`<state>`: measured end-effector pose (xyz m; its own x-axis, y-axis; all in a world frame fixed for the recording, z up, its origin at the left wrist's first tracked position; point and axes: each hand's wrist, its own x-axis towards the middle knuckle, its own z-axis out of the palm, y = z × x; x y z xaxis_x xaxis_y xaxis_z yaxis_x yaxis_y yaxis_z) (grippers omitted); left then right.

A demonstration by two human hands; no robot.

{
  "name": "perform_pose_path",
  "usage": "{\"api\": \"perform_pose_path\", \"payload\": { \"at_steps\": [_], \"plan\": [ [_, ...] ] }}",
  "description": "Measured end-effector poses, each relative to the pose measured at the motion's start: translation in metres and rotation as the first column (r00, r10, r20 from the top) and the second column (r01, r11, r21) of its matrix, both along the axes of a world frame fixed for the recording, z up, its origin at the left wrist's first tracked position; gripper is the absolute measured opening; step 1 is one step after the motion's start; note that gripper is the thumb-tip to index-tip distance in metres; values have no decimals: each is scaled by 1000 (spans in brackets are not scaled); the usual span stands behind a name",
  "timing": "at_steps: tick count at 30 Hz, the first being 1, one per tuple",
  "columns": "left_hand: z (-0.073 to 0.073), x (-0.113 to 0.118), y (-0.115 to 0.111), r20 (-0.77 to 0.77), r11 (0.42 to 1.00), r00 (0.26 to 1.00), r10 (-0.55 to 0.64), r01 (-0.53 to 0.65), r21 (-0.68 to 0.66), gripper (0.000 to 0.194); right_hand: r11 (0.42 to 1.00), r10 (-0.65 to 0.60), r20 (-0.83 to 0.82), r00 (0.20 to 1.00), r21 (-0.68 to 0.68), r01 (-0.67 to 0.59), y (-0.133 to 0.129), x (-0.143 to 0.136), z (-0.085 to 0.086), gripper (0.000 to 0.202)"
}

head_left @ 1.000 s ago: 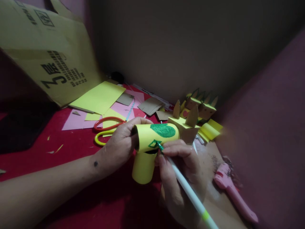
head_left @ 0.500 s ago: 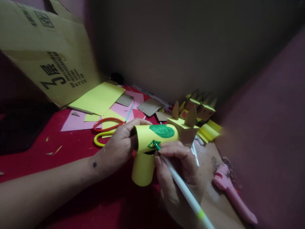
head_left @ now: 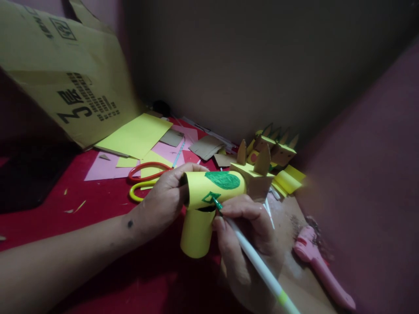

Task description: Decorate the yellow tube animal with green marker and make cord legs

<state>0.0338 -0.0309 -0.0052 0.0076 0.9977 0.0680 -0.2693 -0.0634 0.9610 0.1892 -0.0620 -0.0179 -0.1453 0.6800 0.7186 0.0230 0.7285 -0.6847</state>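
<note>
Around the yellow figure (head_left: 199, 185): left hand (head_left: 165, 203), fingers curled by its open end.
On its side: right hand (head_left: 248, 237) pinches white marker (head_left: 253, 257), tip at green diamond (head_left: 208, 198).
Below it: red surface (head_left: 157, 279).
Left of it: scissors (head_left: 132, 192).
Right of it: pink glue gun (head_left: 322, 264).
</note>
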Motion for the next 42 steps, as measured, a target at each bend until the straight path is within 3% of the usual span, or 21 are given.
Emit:
{"api": "perform_pose_path", "payload": {
  "at_steps": [9,17,21,27,33,38,42],
  "plan": [
    [7,-1,4,42,995,995,-90,88,40,22,999,-38,14,999,-34,39,-4,0,13,26],
    [2,3,10,140,983,973,-185,183,29,16,999,-18,-7,1000,31,18,0,2,16,27],
    [-4,3,12,197,981,962,-187,194,-13,21,999,40,-28,999,16,-40,2,3,12,29],
    [-8,2,10,211,971,949,-234,240,-1,28,999,4,-62,998,-43,-7,2,2,16,24],
    [-1,-1,6,97,989,984,-147,149,-19,28,999,-11,-52,999,-42,9,0,-2,22,15],
    [3,-3,2,95,988,985,-142,146,-41,33,993,-103,-64,993,-65,99,-8,-4,21,18],
    [0,-4,1,102,987,983,-154,158,-28,27,995,-90,-25,996,-45,89,-12,-3,20,17]
  ]
}}
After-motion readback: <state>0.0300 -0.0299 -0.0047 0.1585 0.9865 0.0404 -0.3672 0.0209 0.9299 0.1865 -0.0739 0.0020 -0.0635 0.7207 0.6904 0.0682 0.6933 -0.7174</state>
